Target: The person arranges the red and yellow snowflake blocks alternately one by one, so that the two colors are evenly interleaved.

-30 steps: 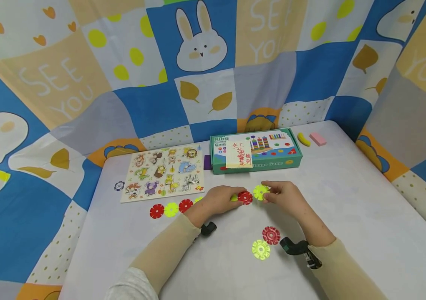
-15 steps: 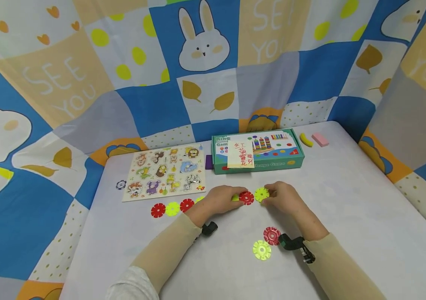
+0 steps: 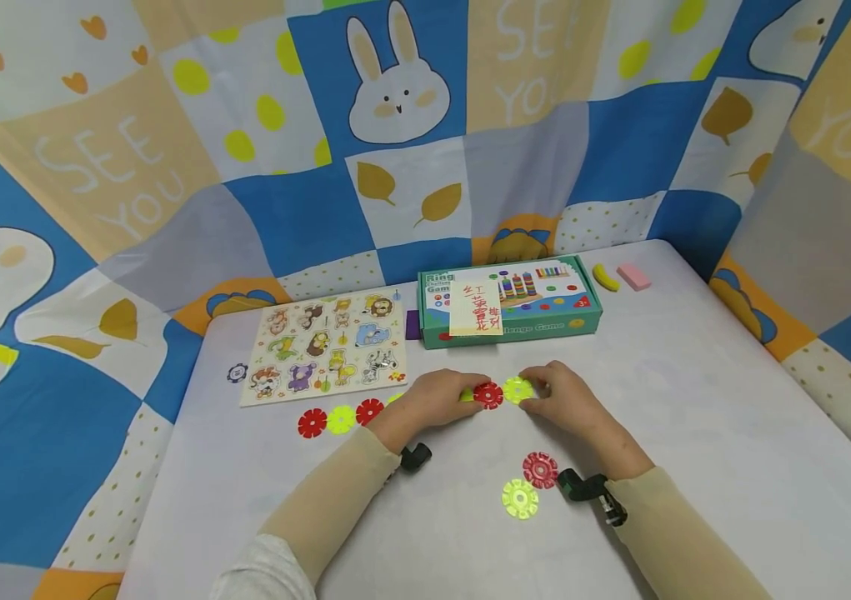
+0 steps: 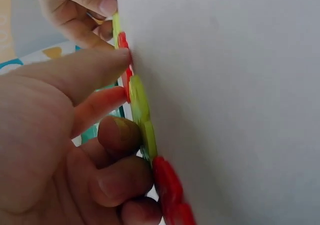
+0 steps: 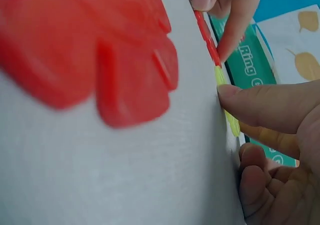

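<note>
My left hand (image 3: 433, 400) pinches a red snowflake disc (image 3: 488, 396) between thumb and index finger, flat on the white table. Touching or nearly touching its right edge lies a yellow snowflake disc (image 3: 517, 390), which my right hand (image 3: 566, 402) pinches by thumb and index finger, as the right wrist view also shows (image 5: 232, 122). Leftward the row alternates colours: a red disc (image 3: 312, 422), a yellow disc (image 3: 341, 419) and another red disc (image 3: 369, 412), with more partly hidden by my left hand. In the left wrist view a yellow disc (image 4: 140, 101) sits beside my curled fingers.
Nearer me lie a loose red disc (image 3: 540, 470) and a loose yellow disc (image 3: 520, 499). Behind stand an animal puzzle board (image 3: 327, 346) and a green game box (image 3: 545, 325) bearing a handwritten note (image 3: 476, 308). A toy banana (image 3: 605, 277) and pink block (image 3: 633, 277) lie back right.
My right hand has moved the yellow disc slightly left, closing the gap to the red disc. My left hand keeps its hold on the red disc.
</note>
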`<control>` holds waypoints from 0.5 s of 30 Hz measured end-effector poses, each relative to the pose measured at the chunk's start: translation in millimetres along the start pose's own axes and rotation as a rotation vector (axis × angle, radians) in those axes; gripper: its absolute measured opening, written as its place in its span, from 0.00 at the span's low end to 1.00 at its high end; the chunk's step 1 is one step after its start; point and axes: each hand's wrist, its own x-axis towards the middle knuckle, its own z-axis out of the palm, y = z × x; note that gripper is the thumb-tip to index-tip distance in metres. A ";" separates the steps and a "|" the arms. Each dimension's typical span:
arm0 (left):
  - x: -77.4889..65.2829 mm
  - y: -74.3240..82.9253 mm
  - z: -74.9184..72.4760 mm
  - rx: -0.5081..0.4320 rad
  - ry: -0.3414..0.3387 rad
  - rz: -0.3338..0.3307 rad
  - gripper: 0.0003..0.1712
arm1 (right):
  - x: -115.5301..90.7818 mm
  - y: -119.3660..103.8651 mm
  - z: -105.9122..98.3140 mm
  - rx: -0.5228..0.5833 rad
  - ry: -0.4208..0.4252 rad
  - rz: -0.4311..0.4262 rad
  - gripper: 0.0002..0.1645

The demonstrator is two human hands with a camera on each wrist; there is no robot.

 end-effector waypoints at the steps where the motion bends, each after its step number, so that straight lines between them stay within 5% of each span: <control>1: 0.0 0.6 -0.9 0.013 0.003 0.003 0.30 | 0.1 0.2 0.2 0.006 0.002 0.003 0.29; 8: 8.9 12.9 -7.9 -0.021 0.087 -0.005 0.34 | -1.1 1.2 0.1 0.024 0.020 0.009 0.28; 15: 25.3 32.4 -4.9 -0.051 0.084 -0.066 0.35 | -1.2 6.1 -4.5 0.112 -0.018 -0.003 0.26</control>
